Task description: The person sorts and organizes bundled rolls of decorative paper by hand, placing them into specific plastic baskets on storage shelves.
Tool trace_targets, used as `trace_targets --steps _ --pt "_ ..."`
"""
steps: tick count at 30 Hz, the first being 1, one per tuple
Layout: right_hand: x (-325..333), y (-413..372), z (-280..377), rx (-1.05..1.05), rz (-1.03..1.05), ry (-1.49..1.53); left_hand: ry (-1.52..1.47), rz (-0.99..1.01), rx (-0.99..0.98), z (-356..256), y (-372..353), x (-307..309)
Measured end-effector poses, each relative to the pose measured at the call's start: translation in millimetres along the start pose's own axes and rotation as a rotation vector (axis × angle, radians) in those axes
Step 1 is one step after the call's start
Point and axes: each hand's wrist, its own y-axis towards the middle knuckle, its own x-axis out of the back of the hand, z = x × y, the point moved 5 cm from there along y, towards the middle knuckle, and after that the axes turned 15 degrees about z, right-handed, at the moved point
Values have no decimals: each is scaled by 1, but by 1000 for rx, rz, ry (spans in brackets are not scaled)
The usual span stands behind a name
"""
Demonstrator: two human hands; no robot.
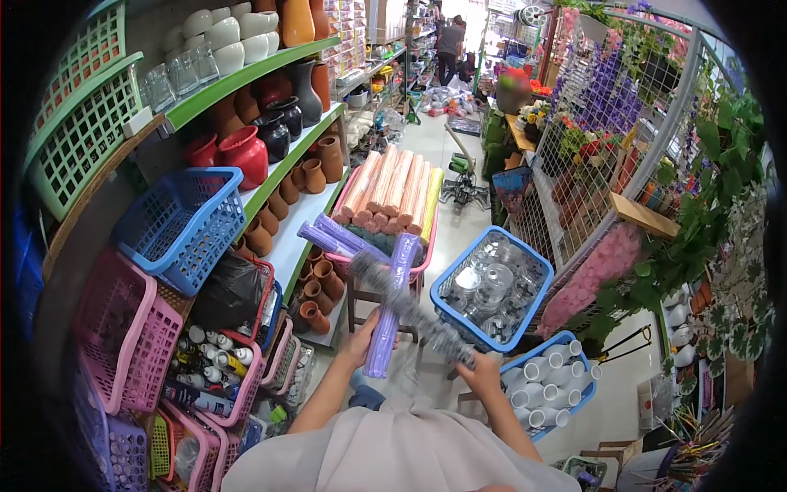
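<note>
My left hand [359, 343] is closed around the lower part of a long purple plastic-wrapped bundle [384, 332], which stands upright in front of me. In my right hand [481, 373] is the end of a long grey fluffy duster [438, 328], blurred by motion. The duster slants up to the left and crosses the purple bundle. Ahead, a pink basket [418, 275] on a stool carries stacked peach-coloured bundles [392, 193], a yellow one [432, 197] at their right side. More purple bundles [340, 238] lie at its left edge.
A blue basket of clear glass-like pieces [492, 283] and another of white tubes or vases [549, 381] stand on my right. Shelves [283, 197] with pots line the left. Wire mesh [590, 164] with flowers borders the right. A person [450, 49] stands far down the aisle.
</note>
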Motion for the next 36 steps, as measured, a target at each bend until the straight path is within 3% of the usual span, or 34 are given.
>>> trace_targets --steps 1,2,3,4,6,8,10,12,14,17,20,21,22,24,26,27,29,30,32,33,35,36 --pt "1 -4 5 149 23 -83 62 38 50 13 8 30" --pt "6 -5 0 148 17 -83 125 75 100 21 13 45" --pt "9 -6 -5 150 62 -185 43 -59 53 6 1 8" --pt "9 -7 -8 149 108 -287 44 -54 58 9 2 11" --pt "15 -9 -12 77 21 -194 -71 171 70 19 7 9" --pt "22 -10 -11 -239 -40 26 -55 138 63 13 5 -9" --pt "23 -20 -9 -164 -88 14 -48 158 35 7 6 -20" --pt "16 -24 2 257 97 -236 -14 140 25 10 12 -14" --pt "18 -25 -3 229 142 -402 29 124 18 9 15 -6" --pt "22 -23 -24 -62 -132 -92 5 175 62 6 17 -4" --pt "18 -27 -9 -74 -137 -1 -10 96 11 7 17 -7" --pt "16 -30 -3 102 -80 -98 -8 101 14 6 16 -6" --pt "19 -30 -5 98 -86 -99 2 109 46 5 15 -6" --pt "13 -32 -4 138 141 -373 27 91 46 6 14 -7" --pt "13 -30 -15 130 75 -315 169 -134 -100 -1 2 -21" --pt "19 -27 -19 -53 -7 -190 -21 27 83 16 16 7" --pt "26 -28 -21 -325 -104 -32 16 34 60 16 17 3" --pt "25 -29 -23 -321 -105 -35 60 38 39 12 17 -2" --pt "20 -31 -11 142 -47 -143 97 31 48 -1 11 -20" --pt "16 -29 -15 191 98 -260 85 161 80 1 15 -16" --pt "24 -24 -20 166 71 -283 -15 305 143 16 22 6" --pt "26 -22 -22 136 48 -309 142 61 80 6 18 -2"
